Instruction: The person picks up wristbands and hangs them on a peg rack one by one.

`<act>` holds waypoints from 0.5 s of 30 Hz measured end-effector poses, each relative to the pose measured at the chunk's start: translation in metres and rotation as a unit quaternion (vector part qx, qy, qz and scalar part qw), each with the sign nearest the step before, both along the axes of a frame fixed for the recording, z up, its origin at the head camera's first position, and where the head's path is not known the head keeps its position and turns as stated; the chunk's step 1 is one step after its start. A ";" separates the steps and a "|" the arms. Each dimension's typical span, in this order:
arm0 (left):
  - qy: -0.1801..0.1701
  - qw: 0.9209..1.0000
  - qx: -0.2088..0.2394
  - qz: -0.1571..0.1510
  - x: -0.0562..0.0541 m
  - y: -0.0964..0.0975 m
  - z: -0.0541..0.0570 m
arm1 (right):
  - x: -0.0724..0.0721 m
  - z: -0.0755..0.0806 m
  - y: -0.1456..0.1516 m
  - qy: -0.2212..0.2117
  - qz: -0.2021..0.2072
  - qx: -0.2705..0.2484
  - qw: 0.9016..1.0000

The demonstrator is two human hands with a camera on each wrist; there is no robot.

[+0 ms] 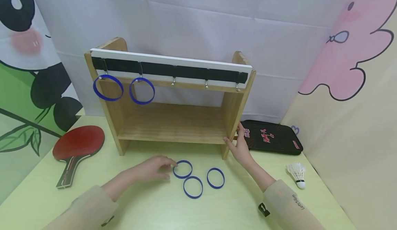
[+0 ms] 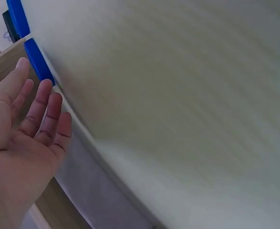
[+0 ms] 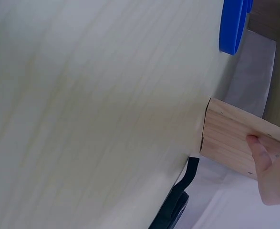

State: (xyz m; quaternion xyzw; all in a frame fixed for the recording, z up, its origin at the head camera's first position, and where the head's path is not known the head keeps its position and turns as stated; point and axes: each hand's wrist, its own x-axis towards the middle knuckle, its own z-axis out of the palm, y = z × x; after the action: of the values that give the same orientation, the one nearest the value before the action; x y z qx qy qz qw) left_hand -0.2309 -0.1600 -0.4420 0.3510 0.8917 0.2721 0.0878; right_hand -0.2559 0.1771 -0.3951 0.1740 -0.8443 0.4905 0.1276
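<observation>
A small wooden rack (image 1: 173, 123) stands on the table, its front bar carrying a row of metal hooks (image 1: 173, 82). One blue ring (image 1: 108, 87) hangs from the leftmost hook, a second blue ring (image 1: 142, 91) from the hook beside it. Three more lie flat before the rack: a near ring (image 1: 193, 187), a right ring (image 1: 215, 178) and a left ring (image 1: 183, 169). Beside this last one is my left hand (image 1: 155, 168), fingers loosely extended and holding nothing; whether a fingertip touches the ring I cannot tell. My right hand (image 1: 241, 149) grips the rack's right side panel (image 3: 240, 136).
On the left lies a red table tennis paddle (image 1: 79, 145). A black zippered case (image 1: 271, 137) sits behind and right of the rack, with a white shuttlecock (image 1: 296, 175) nearer the table's right edge. A pale cloth (image 1: 198, 23) hangs behind everything.
</observation>
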 end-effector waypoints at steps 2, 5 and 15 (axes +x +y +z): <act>-0.003 1.000 -0.006 -0.009 -0.001 0.001 -0.004 | 0.001 0.001 0.000 -0.002 -0.001 -0.001 1.000; 0.002 1.000 -0.005 -0.024 -0.002 0.003 -0.006 | 0.001 0.002 0.000 -0.007 -0.001 -0.002 1.000; 0.017 0.999 -0.017 -0.041 -0.006 0.007 -0.008 | 0.001 0.002 0.000 -0.010 -0.003 0.001 1.000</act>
State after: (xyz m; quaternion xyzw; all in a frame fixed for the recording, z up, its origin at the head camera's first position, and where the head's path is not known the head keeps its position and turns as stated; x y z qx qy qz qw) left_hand -0.2368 -0.1531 -0.4500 0.3905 0.8822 0.2472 0.0902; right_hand -0.2550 0.1769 -0.3935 0.1667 -0.8467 0.4908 0.1200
